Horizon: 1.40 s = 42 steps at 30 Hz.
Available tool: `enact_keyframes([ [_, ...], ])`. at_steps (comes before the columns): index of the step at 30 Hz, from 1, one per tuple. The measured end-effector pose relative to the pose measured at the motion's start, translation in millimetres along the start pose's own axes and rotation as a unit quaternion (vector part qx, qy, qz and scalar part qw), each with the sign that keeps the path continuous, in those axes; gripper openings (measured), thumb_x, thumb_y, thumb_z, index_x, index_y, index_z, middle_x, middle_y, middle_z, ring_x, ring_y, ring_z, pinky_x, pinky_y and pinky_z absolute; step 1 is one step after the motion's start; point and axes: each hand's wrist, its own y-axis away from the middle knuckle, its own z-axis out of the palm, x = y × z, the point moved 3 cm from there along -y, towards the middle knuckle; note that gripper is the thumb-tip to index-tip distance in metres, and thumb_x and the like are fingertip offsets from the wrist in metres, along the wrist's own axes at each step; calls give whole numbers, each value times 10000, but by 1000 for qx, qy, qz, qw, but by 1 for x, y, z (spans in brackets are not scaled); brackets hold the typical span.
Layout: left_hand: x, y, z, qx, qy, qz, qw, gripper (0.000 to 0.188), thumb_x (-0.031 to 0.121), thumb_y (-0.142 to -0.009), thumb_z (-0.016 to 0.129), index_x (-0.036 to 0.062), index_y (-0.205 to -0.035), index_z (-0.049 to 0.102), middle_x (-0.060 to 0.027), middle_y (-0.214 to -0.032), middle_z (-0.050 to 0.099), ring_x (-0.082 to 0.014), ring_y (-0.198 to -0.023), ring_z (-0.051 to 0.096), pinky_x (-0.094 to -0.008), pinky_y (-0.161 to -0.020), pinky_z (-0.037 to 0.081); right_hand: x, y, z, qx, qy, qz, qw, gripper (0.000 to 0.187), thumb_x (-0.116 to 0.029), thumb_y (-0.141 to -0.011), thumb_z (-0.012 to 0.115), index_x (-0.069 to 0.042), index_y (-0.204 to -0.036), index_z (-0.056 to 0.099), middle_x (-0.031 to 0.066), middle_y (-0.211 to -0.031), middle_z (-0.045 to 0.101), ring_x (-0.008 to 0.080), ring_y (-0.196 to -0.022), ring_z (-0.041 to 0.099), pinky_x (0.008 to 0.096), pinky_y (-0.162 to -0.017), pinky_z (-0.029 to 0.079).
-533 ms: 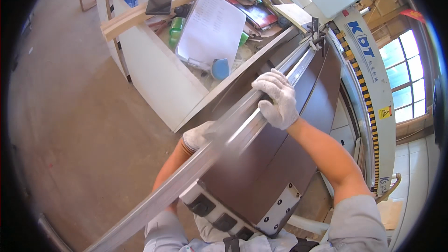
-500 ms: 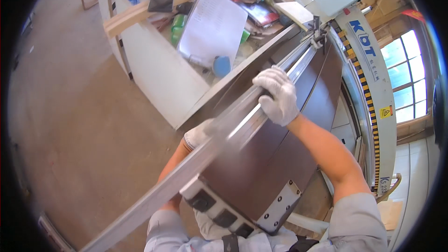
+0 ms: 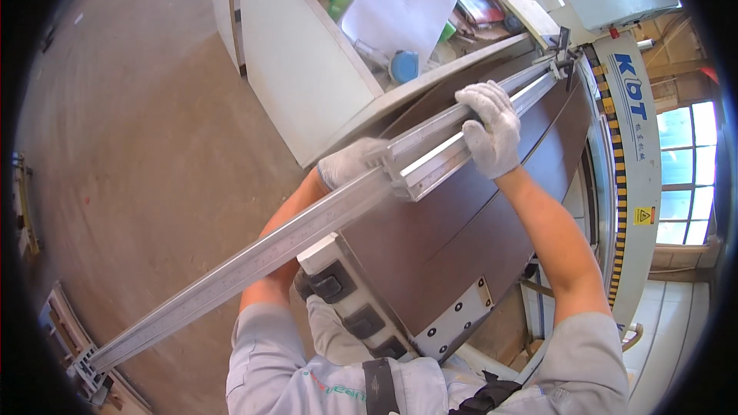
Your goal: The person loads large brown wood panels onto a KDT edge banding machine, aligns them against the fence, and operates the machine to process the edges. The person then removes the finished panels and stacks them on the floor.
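Under my left gloved hand (image 3: 350, 163) lies a long aluminium profile (image 3: 254, 257), which slants down to the lower left. That hand is closed around its upper end, partly blurred, and some fingers are hidden by the metal. My right gloved hand (image 3: 492, 129) grips a paired aluminium rail (image 3: 438, 167), its fingers over the top and its thumb on the near side. The rail's near end overlaps the long profile beside my left hand. A metal clamp-like fitting (image 3: 563, 61) sits at the rail's far end. Beneath lies a brown panel (image 3: 430, 238).
Black switch-like fittings (image 3: 332, 284) line the panel's near edge. A white-sided bin (image 3: 296, 61) holds a white sheet (image 3: 400, 4), a blue round lid (image 3: 403, 67) and scraps. At right stands a machine with a yellow-and-black striped edge (image 3: 619, 207). Another fitting (image 3: 88, 369) ends the long profile.
The view has shifted, so the bin and machine appear farther right. The long profile's lower-left end fitting has come into view, and the rail's near end now shows clearly. Both hands keep their hold.
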Motion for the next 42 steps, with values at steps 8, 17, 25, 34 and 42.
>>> enact_keyframes([
  [8, 33, 133, 43, 320, -55, 27, 946, 597, 286, -998, 803, -39, -1466, 624, -130, -1402, 692, -226, -1264, 659, -394, -1082, 542, -1, -3, -8, 38, 12, -3, 999, 371, -342, -882, 756, -43, -1102, 774, 189, -1087, 777, 414, -1087, 730, 511, -1083, 530],
  [17, 188, 487, 135, 634, -34, 464, 618, 491, 521, -979, 687, 43, -1046, 596, -122, -1042, 639, -254, -1027, 643, -401, -952, 552, -3, -1, -15, 80, 26, 7, 996, 356, -398, -912, 762, -61, -1025, 782, 142, -1052, 779, 378, -1062, 721, 480, -1030, 547],
  [25, 203, 535, 127, 796, 78, 398, 448, 448, 493, -1052, 535, 119, -811, 587, -83, -767, 629, -265, -745, 635, -426, -730, 563, -5, -1, -8, 97, 24, 26, 995, 367, -432, -909, 758, -79, -1010, 779, 143, -1015, 770, 378, -1045, 715, 472, -1045, 529],
  [34, 169, 328, 149, 756, 180, 393, 492, 471, 516, -1069, 527, 121, -817, 565, -82, -774, 627, -268, -771, 627, -441, -804, 569, -3, 3, -13, 101, 28, 27, 994, 362, -430, -905, 750, -80, -994, 782, 141, -1021, 777, 370, -1053, 720, 473, -1054, 523],
  [42, 112, 182, 162, 676, 266, 292, 622, 301, 353, -1056, 707, 58, -1097, 669, -107, -1061, 716, -278, -998, 708, -482, -952, 588, -5, 1, -11, 82, 14, 36, 996, 343, -408, -912, 734, -79, -992, 790, 119, -1030, 788, 342, -1054, 724, 458, -1051, 522],
])
